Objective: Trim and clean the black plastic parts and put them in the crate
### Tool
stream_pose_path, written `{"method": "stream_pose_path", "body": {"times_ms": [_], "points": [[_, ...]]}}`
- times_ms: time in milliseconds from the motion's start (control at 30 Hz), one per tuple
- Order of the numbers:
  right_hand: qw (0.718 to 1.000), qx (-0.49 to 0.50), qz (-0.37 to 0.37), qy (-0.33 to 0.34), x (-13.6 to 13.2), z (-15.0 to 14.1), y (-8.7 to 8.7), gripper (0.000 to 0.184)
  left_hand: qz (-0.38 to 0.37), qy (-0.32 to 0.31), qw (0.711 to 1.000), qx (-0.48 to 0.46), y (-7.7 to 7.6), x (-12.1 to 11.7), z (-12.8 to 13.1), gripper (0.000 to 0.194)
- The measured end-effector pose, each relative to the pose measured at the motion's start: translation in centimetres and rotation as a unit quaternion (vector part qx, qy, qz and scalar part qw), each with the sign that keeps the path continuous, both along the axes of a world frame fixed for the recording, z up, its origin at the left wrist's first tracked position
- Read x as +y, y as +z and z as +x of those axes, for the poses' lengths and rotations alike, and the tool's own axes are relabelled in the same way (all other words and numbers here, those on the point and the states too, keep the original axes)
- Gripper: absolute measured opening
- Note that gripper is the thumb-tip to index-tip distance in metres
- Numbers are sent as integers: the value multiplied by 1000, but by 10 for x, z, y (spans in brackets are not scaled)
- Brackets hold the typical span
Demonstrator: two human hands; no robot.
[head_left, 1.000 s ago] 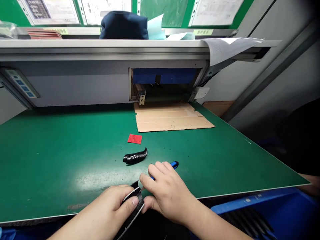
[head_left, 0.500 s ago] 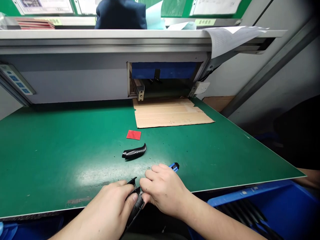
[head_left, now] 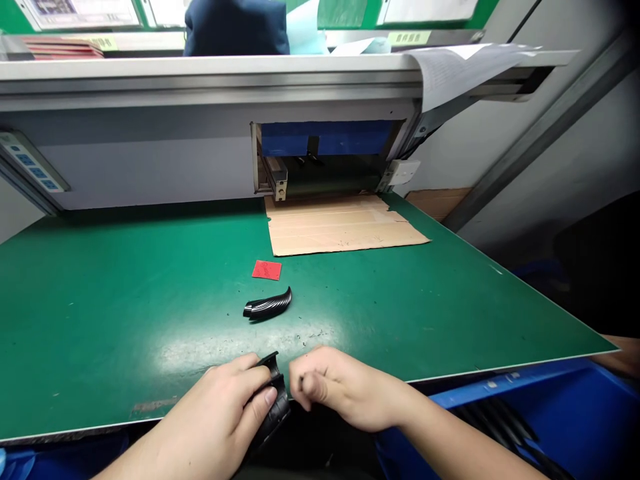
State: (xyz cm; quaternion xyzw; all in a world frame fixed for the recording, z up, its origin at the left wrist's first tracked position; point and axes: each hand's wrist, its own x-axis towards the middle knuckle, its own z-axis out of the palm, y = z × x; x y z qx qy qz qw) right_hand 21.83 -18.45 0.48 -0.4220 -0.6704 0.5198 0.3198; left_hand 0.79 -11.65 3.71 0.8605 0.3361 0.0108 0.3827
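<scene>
My left hand is closed around black curved plastic shell parts, thumb on the near side, their hollow ends facing right. Just to the right, apart from these parts, my right hand is curled with the thumb bent in. The blue utility knife it held a moment ago is hidden by the fingers now; its former spot on the table is bare. Farther up lies a glossy black ribbed handle piece with a curved tip, touched by neither hand.
A red card and a flat cardboard sheet lie on the green table. Behind the sheet is an opening in the grey panel. Below the right edge, a blue bin holds long black parts. Someone's arm shows at far right.
My right hand has pulled away from the black shell parts, moved slightly right and turned over. The blue knife end that stuck out past it is out of sight. My left hand stays nearly still.
</scene>
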Motion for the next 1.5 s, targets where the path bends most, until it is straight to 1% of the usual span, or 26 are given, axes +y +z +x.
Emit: {"method": "stream_pose_path", "body": {"times_ms": [67,133,167,200,267,333,400,500,567,667,767,833,967,1033,1067,1100,1133,1200,1233,1267,1300,1333,1367,1400,1467,1500], "points": [[999,21,5,-32,-1,0,5,70,-18,12,1000,-23,-3,2,-3,38],[992,-50,76,-92,-2,-2,5,68,-57,42,997,-44,-6,3,-7,40],[977,-113,130,-122,-2,-4,4,67,-85,63,993,-49,-7,3,-10,40],[955,-182,185,-143,-1,-6,2,67,-113,85,989,-50,-8,2,-12,41],[902,-299,265,-163,0,-11,-4,70,-158,114,979,-53,-8,1,-16,41],[862,-373,301,-165,1,-16,-9,76,-186,118,973,-62,-6,-1,-19,41],[836,-414,318,-167,2,-18,-11,80,-198,103,972,-74,-3,-2,-19,42],[810,-449,333,-175,3,-20,-10,81,-196,62,976,-73,2,-3,-18,43],[797,-468,338,-177,3,-21,-8,77,-181,41,981,-64,2,-2,-19,41],[778,-495,348,-169,3,-20,-8,62,-132,22,989,-64,-3,-3,-21,40],[767,-507,360,-157,4,-19,-9,46,-80,-3,995,-67,-9,-3,-23,39],[764,-506,369,-157,4,-19,-9,44,-58,-13,996,-68,-12,-3,-24,37],[763,-493,388,-160,5,-19,-12,49,-16,-23,997,-67,-10,-3,-22,35],[771,-489,379,-153,6,-18,-16,46,5,-31,998,-60,-9,-2,-20,37],[782,-485,363,-145,7,-17,-17,44,15,-36,998,-57,-8,-2,-18,38],[803,-473,338,-130,8,-16,-18,43,25,-40,997,-54,-8,-1,-17,39],[834,-449,303,-105,9,-13,-19,43,35,-44,997,-53,-8,-1,-16,39],[912,-354,206,-27,12,-5,-18,45,50,-56,996,-55,-10,0,-16,38],[944,-289,155,15,15,1,-17,46,55,-58,995,-60,-11,0,-17,37],[967,-225,116,42,17,7,-16,49,56,-56,995,-63,-12,0,-18,36],[979,-177,93,47,20,14,-16,51,54,-47,995,-67,-14,1,-20,35],[983,-155,89,27,23,20,-16,53,50,-38,996,-69,-15,1,-22,34],[981,-165,103,-14,26,27,-18,52,44,-26,996,-70,-17,1,-24,34],[968,-204,127,-69,29,33,-21,49,37,-14,997,-71,-18,1,-26,34],[921,-308,171,-164,33,43,-28,33,25,11,997,-73,-18,2,-26,34],[902,-339,188,-192,33,45,-31,27,18,21,997,-74,-19,3,-26,34]]}}
